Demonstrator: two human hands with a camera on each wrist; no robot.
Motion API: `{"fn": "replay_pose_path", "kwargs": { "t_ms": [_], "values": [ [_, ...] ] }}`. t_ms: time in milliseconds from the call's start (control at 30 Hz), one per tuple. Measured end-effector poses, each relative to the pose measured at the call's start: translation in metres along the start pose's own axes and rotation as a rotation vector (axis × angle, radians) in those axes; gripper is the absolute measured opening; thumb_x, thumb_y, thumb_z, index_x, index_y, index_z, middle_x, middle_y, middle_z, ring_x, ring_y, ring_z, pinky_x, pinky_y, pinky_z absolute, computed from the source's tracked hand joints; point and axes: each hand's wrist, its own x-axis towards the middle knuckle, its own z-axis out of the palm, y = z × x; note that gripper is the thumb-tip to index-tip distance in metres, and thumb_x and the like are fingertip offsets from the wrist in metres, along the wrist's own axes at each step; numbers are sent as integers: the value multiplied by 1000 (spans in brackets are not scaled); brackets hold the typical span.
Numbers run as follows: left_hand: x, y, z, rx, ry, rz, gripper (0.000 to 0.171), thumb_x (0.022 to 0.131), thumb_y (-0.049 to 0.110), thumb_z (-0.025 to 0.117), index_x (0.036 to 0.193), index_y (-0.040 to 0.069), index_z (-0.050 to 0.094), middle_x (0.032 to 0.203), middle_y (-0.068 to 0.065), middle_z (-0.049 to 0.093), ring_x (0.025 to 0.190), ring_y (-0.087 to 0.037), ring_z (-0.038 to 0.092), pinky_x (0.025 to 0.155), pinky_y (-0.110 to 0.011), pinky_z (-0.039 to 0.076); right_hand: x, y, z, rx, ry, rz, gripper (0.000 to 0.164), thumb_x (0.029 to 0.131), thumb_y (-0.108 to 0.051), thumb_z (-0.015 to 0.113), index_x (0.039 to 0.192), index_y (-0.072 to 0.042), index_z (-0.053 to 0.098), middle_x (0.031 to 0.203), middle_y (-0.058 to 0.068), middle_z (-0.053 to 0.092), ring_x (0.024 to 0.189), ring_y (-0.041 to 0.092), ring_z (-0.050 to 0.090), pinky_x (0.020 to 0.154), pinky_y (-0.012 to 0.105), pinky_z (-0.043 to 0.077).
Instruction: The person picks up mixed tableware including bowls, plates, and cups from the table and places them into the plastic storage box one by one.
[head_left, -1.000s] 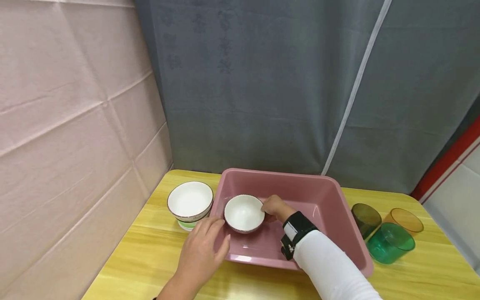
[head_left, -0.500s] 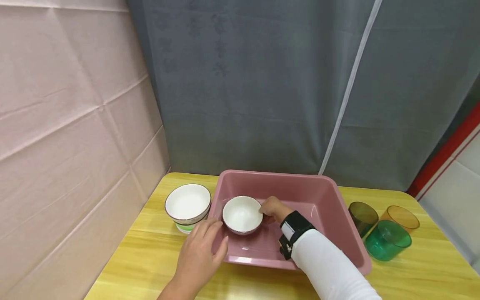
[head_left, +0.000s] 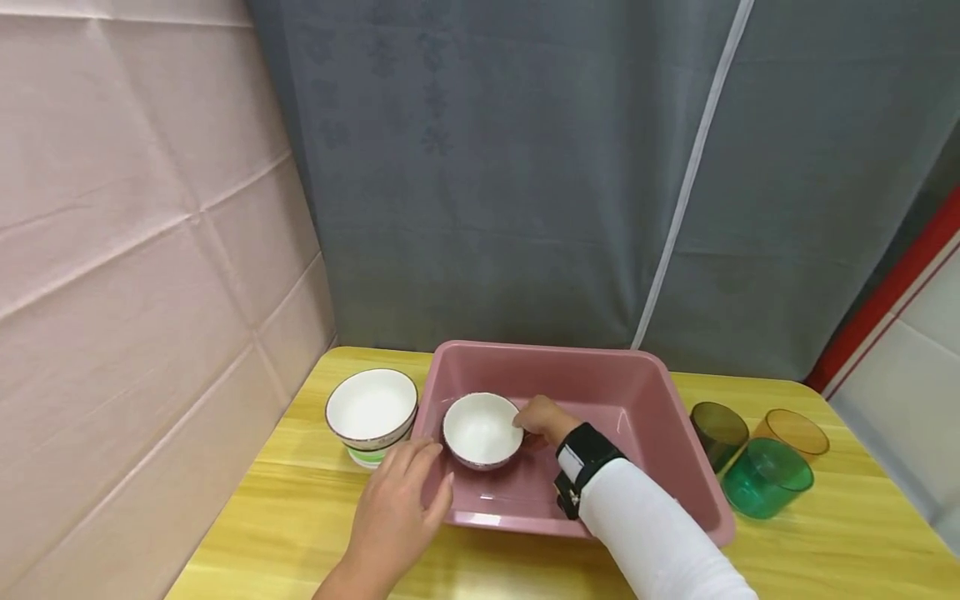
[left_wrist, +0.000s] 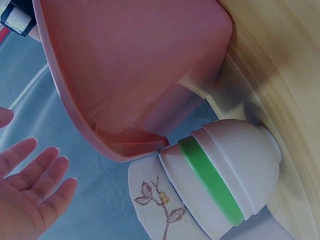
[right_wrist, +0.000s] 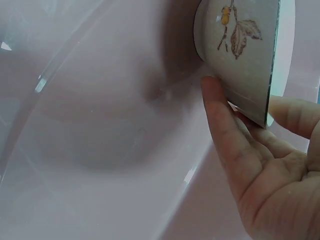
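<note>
Bowl: white interior, dark rim, brown leaf print outside. Right hand pinches edge; left hand relaxed, released. Grip unchanged since second ago.

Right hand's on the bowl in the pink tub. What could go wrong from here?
The right hand grips the bowl at one side of its rim only, so it could tip or slip if lifted.
The stack of bowls stands close beside the pink tub, near the left hand; a nudge might topple it.
The green cup and brown cup stand close to the tub's right side; a shifting tub could knock them.
</note>
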Motion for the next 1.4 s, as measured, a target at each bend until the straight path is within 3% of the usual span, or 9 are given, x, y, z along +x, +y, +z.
{"fn": "replay_pose_path", "kwargs": {
  "t_ms": [200,400,500,600,733,867,1067,1400],
  "values": [
    [0,0,0,10,1,2,29,75,19,72,100,4,69,103,-9,66,97,-26,62,85,-40,51,-3,-4,1,-34,0,7,32,89,-4,58,113,18,56,88,21,66,75,30,69,70,42,58],
    [0,0,-1,7,2,6,29,75,19,71,100,4,68,102,-10,67,96,-27,62,84,-41,51,-2,-7,2,-85,35,-5,32,88,-6,59,111,17,57,88,19,64,70,27,67,68,41,58],
    [1,0,-1,5,1,5,29,75,19,71,100,4,68,102,-10,67,96,-27,62,85,-41,51,-2,-10,-1,-160,74,-45,24,87,-6,60,101,14,62,82,15,60,63,22,62,59,35,57],
    [1,0,0,5,-5,-1,29,75,19,72,100,4,68,102,-9,66,96,-26,62,85,-41,51,-5,-16,-6,-312,103,-114,20,87,-10,59,90,10,66,77,15,60,61,23,60,56,32,54],
    [1,0,0,5,-14,-8,29,75,19,73,100,4,68,102,-9,66,97,-26,62,85,-41,51,-12,-25,-12,-464,136,-227,28,88,-14,60,104,7,68,100,21,67,90,31,65,81,40,55],
    [2,0,-1,-1,-21,-14,30,75,18,74,101,3,68,102,-9,66,97,-26,62,85,-40,52,-20,-34,-17,-454,161,-286,43,89,-17,64,123,9,59,124,24,61,117,37,57,99,48,44],
    [4,1,-2,0,-42,-34,31,75,18,76,102,4,68,102,-8,67,97,-25,62,85,-40,52,-35,-46,-23,-428,170,-313,48,89,-15,63,132,5,53,131,22,57,122,36,54,101,49,42],
    [9,1,-4,-46,-90,-125,31,76,16,77,103,4,67,102,-7,67,100,-27,62,86,-41,52,-63,-55,-26,-512,218,-443,51,90,-20,64,136,0,52,134,17,56,122,31,55,101,47,43]
  ]
}}
